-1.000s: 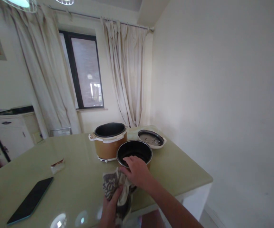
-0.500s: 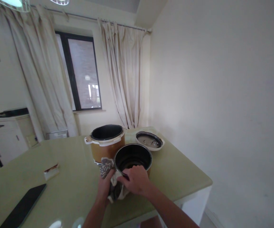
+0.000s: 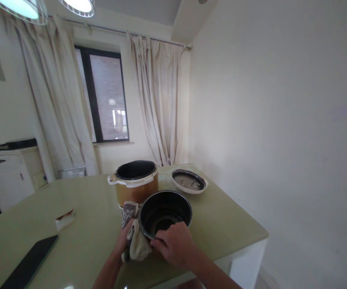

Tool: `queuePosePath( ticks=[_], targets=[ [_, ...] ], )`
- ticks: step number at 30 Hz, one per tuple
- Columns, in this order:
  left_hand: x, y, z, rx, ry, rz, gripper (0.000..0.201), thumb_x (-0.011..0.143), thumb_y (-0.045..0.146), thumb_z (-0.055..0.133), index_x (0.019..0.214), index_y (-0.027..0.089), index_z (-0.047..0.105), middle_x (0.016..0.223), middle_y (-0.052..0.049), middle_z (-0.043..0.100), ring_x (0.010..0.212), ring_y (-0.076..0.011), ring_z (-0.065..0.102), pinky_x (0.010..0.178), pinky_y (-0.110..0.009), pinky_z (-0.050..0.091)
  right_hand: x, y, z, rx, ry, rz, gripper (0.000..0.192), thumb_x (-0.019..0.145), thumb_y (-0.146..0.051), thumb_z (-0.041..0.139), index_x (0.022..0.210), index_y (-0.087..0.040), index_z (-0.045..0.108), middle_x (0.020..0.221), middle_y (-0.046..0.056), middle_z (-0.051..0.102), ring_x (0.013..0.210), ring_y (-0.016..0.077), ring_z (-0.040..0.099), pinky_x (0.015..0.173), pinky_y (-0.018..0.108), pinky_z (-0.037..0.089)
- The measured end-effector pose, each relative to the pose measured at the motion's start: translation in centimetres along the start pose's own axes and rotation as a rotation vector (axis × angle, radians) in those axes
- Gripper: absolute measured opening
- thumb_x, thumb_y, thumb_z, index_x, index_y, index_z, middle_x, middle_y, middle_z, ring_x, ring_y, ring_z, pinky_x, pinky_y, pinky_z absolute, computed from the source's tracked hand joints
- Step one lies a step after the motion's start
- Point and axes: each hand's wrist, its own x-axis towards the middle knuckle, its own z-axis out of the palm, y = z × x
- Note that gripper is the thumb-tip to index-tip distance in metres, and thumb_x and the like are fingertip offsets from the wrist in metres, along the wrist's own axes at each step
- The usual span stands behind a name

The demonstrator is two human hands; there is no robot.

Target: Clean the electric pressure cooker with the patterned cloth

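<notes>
- The right hand (image 3: 175, 245) is closed over the near rim of the pot (image 3: 165, 212), fingers curled on the edge, thumb side hidden.
- The pot is a dark inner bowl, round, mouth up and tipped slightly toward the camera; it stands on the bench (image 3: 227, 218) just in front of the cooker (image 3: 134, 184).
- The left hand (image 3: 125, 241) is wrapped around a cloth (image 3: 134, 237) and presses it against the pot's left outer wall; the cloth is bunched, part of it standing up beside the rim.
- The key relation: the pot lies directly ahead of both hands, between them, with the right hand at its near edge and the left at its left flank. Both touch it; neither is clearly nearer.
- Being round, the pot has no long axis on the bench; its open mouth faces up and a little toward the person.
- The cooker body, brown with a pale rim, is open and touches or nearly touches the pot behind; which, I cannot tell.
- A lid (image 3: 189, 182) lies inside up to the right of the cooker, apart from the pot.
- A phone (image 3: 29, 263) and a small packet (image 3: 65, 218) lie well to the left.
</notes>
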Motion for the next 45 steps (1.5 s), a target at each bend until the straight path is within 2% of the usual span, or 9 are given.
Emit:
queuePosePath(
  ticks=[3,6,9,12,16,24,29,39,45],
  targets=[
    [-3.5,-2.0,0.2,0.012,-0.021,-0.096,0.061,0.053,0.073,0.076,0.08,0.019,0.071,0.084,-0.011,0.077,0.088,-0.0349,0.073,0.085,-0.047,0.061,1.3,-0.6,0.0,-0.003,0.004,0.054,0.062,0.104,-0.069,0.038,0.093,-0.026,0.081,0.086,0.011,0.082,0.08,0.0278,0.078,0.071,0.032,0.049],
    [-7.8,-4.1,2.4,0.092,0.058,0.128,0.059,0.075,0.063,0.069,0.114,0.018,0.068,0.119,-0.015,0.073,0.115,-0.0348,0.07,0.102,-0.048,0.056,2.6,-1.6,0.1,0.017,-0.01,0.089,0.075,0.097,-0.082,0.035,0.095,-0.023,0.081,0.086,0.015,0.081,0.081,0.031,0.078,0.073,0.035,0.051],
    [-10.9,-5.5,5.3,0.318,0.164,0.366,0.063,0.079,0.05,0.07,0.132,0.018,0.06,0.137,-0.022,0.061,0.131,-0.039,0.06,0.112,-0.054,0.05,3.4,-2.5,0.1,0.038,-0.026,0.087,0.083,0.089,-0.091,0.036,0.094,-0.02,0.08,0.088,0.017,0.08,0.084,0.0319,0.078,0.077,0.036,0.052],
    [-11.8,-5.7,7.0,0.404,0.195,0.403,0.06,0.081,0.043,0.069,0.135,0.019,0.057,0.141,-0.023,0.056,0.133,-0.0401,0.058,0.112,-0.057,0.05,3.6,-2.6,0.1,0.061,-0.031,0.07,0.082,0.088,-0.091,0.038,0.093,-0.021,0.079,0.088,0.015,0.081,0.084,0.0302,0.078,0.078,0.035,0.052],
    [-10.9,-4.5,6.3,0.278,0.209,0.357,0.051,0.08,0.044,0.07,0.123,0.019,0.06,0.12,-0.018,0.067,0.113,-0.0354,0.068,0.097,-0.051,0.059,3.3,-1.7,0.0,0.057,-0.027,0.043,0.083,0.086,-0.093,0.038,0.092,-0.022,0.08,0.088,0.014,0.081,0.083,0.0292,0.078,0.075,0.034,0.05],
    [-6.9,-1.2,1.0,0.114,0.153,0.207,0.043,0.062,0.055,0.078,0.086,0.02,0.07,0.082,-0.007,0.076,0.084,-0.0335,0.072,0.077,-0.044,0.06,2.3,0.6,0.6,0.046,-0.008,-0.028,0.076,0.086,-0.092,0.044,0.088,-0.026,0.082,0.08,0.008,0.081,0.078,0.024,0.076,0.066,0.027,0.041],
    [-3.4,1.4,-0.9,0.025,0.132,0.279,0.053,0.057,0.046,0.082,0.102,0.019,0.072,0.107,-0.011,0.078,0.104,-0.034,0.072,0.096,-0.045,0.057,1.5,2.5,0.8,0.022,0.013,-0.097,0.069,0.085,-0.089,0.052,0.085,-0.027,0.082,0.071,0.005,0.078,0.073,0.0209,0.073,0.063,0.027,0.033],
    [4.2,1.6,0.4,0.077,-0.046,0.245,0.041,0.051,0.045,0.084,0.08,0.019,0.071,0.084,-0.01,0.078,0.095,-0.0376,0.072,0.094,-0.049,0.057,0.2,5.3,0.9,0.025,0.033,-0.203,0.065,0.093,-0.081,0.051,0.074,-0.025,0.078,0.063,0.002,0.074,0.063,0.0154,0.065,0.062,0.028,0.024],
    [2.8,0.2,1.0,0.057,-0.066,0.161,0.043,0.06,0.051,0.081,0.087,0.018,0.074,0.098,-0.014,0.081,0.114,-0.0434,0.07,0.103,-0.051,0.054,0.1,5.1,0.3,0.015,0.048,-0.159,0.057,0.103,-0.064,0.049,0.075,-0.024,0.079,0.065,0.003,0.075,0.061,0.0147,0.064,0.059,0.03,0.02]
  ],
)
